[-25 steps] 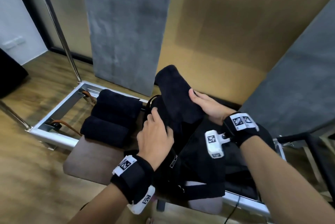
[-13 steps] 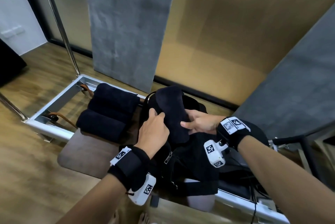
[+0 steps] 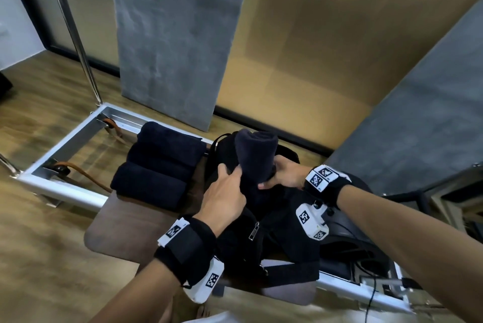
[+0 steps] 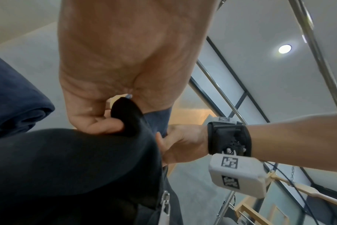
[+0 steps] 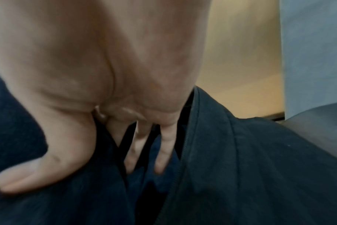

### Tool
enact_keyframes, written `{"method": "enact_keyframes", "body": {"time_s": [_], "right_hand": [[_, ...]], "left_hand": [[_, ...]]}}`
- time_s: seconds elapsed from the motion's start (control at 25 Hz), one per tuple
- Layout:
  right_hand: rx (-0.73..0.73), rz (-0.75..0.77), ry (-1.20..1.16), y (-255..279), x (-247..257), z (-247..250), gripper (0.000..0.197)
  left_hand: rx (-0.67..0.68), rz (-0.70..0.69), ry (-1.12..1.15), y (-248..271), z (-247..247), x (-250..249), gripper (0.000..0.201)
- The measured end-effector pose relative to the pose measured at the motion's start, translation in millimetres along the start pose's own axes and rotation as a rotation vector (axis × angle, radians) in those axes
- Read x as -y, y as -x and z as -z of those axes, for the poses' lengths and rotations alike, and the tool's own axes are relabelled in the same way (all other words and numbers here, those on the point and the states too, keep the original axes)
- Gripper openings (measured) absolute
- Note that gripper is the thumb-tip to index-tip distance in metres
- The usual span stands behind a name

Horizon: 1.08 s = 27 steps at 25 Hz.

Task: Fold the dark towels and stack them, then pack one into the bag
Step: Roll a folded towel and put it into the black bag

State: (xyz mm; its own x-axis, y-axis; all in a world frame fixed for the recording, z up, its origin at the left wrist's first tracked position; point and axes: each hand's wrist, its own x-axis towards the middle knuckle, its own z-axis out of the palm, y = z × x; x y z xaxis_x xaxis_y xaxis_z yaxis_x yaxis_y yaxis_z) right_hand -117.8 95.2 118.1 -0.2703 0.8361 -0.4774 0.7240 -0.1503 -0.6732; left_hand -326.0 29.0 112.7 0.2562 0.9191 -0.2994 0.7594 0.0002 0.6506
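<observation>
A rolled dark towel point(image 3: 256, 155) stands upright with its lower end in the mouth of the black bag point(image 3: 282, 239). My right hand point(image 3: 269, 179) grips the towel low down, thumb on one side and fingers on the other point(image 5: 164, 152), inside the bag's zipped edge point(image 5: 240, 152). My left hand point(image 3: 230, 173) pinches the bag's rim point(image 4: 125, 118) and holds it open beside the towel point(image 4: 158, 121). A stack of folded dark towels point(image 3: 156, 166) lies left of the bag. The towel's bottom end is hidden in the bag.
Bag and stack rest on a brown padded platform point(image 3: 125, 231) inside a silver metal frame point(image 3: 65, 187) on a wooden floor. A brown strap point(image 3: 86, 173) lies in the frame. A steel pole point(image 3: 75, 35) and a grey panel point(image 3: 177, 35) stand behind. A black cable point(image 3: 371, 296) hangs at the right.
My right hand has brought the towel down from above the bag into its mouth. My left hand has stayed on the bag's rim.
</observation>
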Motion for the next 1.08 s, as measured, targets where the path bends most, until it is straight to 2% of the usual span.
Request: {"method": "enact_keyframes", "body": {"time_s": [0.08,0.16,0.24,0.32,0.4,0.48,0.52,0.6,0.68,0.8,0.84,0.92,0.96,1.0,1.08], "right_hand": [[-0.023,-0.010,0.007,-1.6,-4.6,-11.3,0.040],[0.069,-0.028,0.030,0.0,-7.5,-19.5,0.039],[0.185,-0.064,0.187,2.3,-8.4,-18.7,0.042],[0.289,-0.123,0.472,7.6,-4.5,-9.6,0.045],[0.359,-0.150,0.741,10.3,2.6,-4.7,0.033],[0.441,-0.188,0.905,7.5,18.5,-11.2,0.022],[0.499,-0.219,0.980,3.7,26.3,-18.1,0.025],[0.629,-0.313,1.116,-5.0,36.7,-31.8,0.044],[0.706,-0.338,1.164,-10.4,42.5,-39.1,0.049],[0.700,-0.346,1.192,-13.0,52.5,-38.2,0.047],[0.706,-0.374,1.172,-14.1,55.0,-38.1,0.039],[0.686,-0.409,1.210,-14.0,56.4,-41.6,0.004],[0.656,-0.401,1.257,-14.3,53.8,-42.2,0.017],[0.627,-0.374,1.297,-10.0,52.8,-42.5,0.020],[0.562,-0.337,1.327,-3.3,47.4,-41.2,0.019]], "left_hand": [[-0.022,-0.014,-0.040,1.0,-1.7,-0.8,0.052],[-0.057,-0.014,-0.057,1.6,-3.4,0.1,0.041],[-0.120,-0.020,-0.069,0.2,-3.7,6.6,0.050],[-0.183,-0.042,-0.102,-2.7,-3.3,11.6,0.070],[-0.215,-0.062,-0.114,-4.7,-3.3,10.8,0.077],[-0.214,-0.088,-0.123,-4.9,-4.4,6.1,0.078],[-0.199,-0.107,-0.131,-3.7,-4.6,4.1,0.078],[-0.151,-0.151,-0.143,-0.2,-4.8,1.0,0.079],[-0.108,-0.182,-0.143,4.3,-3.6,-1.6,0.079],[-0.045,-0.204,-0.172,7.1,-3.9,-4.5,0.083],[-0.008,-0.204,-0.182,7.2,-5.1,-4.6,0.086],[0.080,-0.202,-0.179,6.9,-8.1,-4.4,0.092],[0.112,-0.204,-0.168,7.2,-9.9,-4.4,0.094],[0.127,-0.208,-0.154,7.1,-11.2,-4.4,0.094],[0.115,-0.215,-0.127,6.3,-11.6,-3.3,0.093]]}}
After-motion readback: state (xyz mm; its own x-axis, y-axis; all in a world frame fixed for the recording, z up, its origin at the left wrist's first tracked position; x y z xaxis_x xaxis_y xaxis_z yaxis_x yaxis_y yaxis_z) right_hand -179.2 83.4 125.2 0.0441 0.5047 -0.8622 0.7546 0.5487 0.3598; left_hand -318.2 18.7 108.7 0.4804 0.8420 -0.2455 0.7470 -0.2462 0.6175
